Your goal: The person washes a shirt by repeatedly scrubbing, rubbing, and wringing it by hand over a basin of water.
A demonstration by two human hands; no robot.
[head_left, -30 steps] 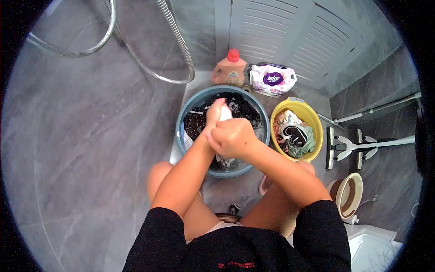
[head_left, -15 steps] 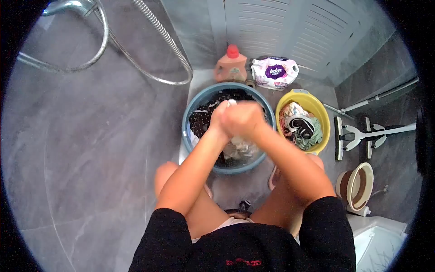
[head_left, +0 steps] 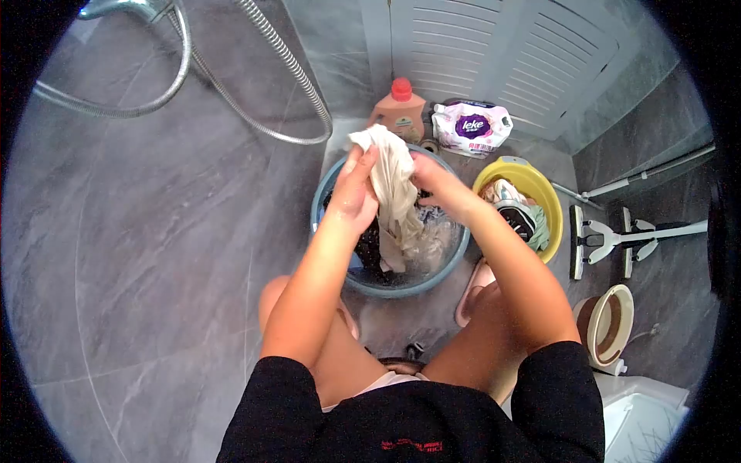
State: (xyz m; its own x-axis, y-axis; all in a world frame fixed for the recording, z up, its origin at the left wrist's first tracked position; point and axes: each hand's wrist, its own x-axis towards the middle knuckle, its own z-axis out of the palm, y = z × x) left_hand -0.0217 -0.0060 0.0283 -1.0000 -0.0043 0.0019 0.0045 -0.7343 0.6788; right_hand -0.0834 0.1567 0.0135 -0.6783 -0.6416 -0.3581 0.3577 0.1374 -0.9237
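Over the blue basin (head_left: 392, 291), our left hand (head_left: 356, 191) grips pale cloth (head_left: 397, 193); we cannot tell if our right hand (head_left: 440, 182), at right, does. A slackened grip could drop it.

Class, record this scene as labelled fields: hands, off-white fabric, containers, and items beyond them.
Left hand: gripping limp off-white fabric near its top
Right hand: at the fabric's right side, grip unclear
Fabric: hanging over round blue plastic basin
Beside it: oval yellow plastic basin holding multicoloured cloths
Beyond: red-capped pink plastic bottle, soft white-and-purple packet
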